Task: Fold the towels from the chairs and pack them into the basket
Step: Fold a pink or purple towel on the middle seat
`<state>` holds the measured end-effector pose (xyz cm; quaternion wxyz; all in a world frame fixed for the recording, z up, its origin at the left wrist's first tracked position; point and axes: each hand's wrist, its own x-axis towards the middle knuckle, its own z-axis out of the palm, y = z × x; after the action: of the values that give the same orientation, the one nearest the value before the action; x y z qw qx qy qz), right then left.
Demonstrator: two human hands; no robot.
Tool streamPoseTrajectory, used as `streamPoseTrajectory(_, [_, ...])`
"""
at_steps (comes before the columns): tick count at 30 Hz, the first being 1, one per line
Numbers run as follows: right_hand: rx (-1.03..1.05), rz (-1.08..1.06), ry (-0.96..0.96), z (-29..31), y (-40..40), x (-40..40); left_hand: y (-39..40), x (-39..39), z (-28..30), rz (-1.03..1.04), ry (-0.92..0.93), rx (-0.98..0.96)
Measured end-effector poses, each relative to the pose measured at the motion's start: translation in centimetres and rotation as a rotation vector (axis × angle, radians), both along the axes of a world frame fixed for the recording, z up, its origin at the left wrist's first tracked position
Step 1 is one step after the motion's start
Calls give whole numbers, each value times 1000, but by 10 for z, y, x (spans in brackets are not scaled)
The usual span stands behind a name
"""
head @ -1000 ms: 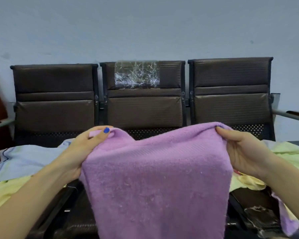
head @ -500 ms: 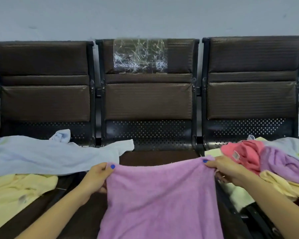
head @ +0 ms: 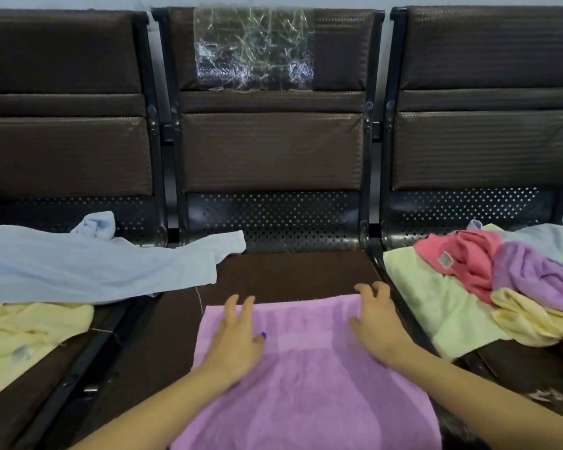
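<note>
Both forearms reach forward from the lower edge of the view, bare to the wrists, and angle slightly inward toward each other. The left hand [head: 233, 339] lies palm down with its fingers straight and a little spread, pointing away from the body; the thumb sticks out to the right toward the other hand, and its nail carries blue polish. The right hand [head: 376, 319] is also palm down, set a little farther forward than the left, with its fingers loosely bent at the knuckles and fanned, the fingertips pointing forward and slightly left. The two hands sit well apart, roughly level, neither curled round anything.
</note>
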<state>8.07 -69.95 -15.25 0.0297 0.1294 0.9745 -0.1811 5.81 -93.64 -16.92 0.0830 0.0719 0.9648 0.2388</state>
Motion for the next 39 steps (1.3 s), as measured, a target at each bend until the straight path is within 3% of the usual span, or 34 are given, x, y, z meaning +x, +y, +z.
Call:
streamPoseTrajectory(3, [69,122,-221,-21,-23,20,19,23,-16,-89,-157,-375])
streamPoseTrajectory(5, [141,91,-268,-36,-26,20,26,22,-22,-47,-199,-440])
streamPoseTrajectory(13, [164,13,-114,-53,-11,-23,37,-13,-32,35,-164,-447])
streamPoseTrajectory(17, [178,140,215,-58,28,-46,1,-50,-39,-83,184,-333])
streamPoseTrajectory(19, [239,176,260,-59,48,-48,-29,-61,-45,-131,416,-351])
streamPoseTrajectory(20, [282,214,265,-58,54,-49,-41,-63,-43,-111,442,-406])
streamPoseTrajectory(24, [234,290,105,-41,59,-58,-63,-74,-26,-62,124,-551])
streamPoseTrajectory(28, [176,254,0,-34,62,-82,-51,-96,-22,-121,9,-309])
streamPoseTrajectory(35, [173,100,23,-49,74,-145,-10,-164,-51,64,283,-363])
streamPoseTrajectory(39, [389,171,77,-58,80,-200,-4,-224,-56,109,289,-424])
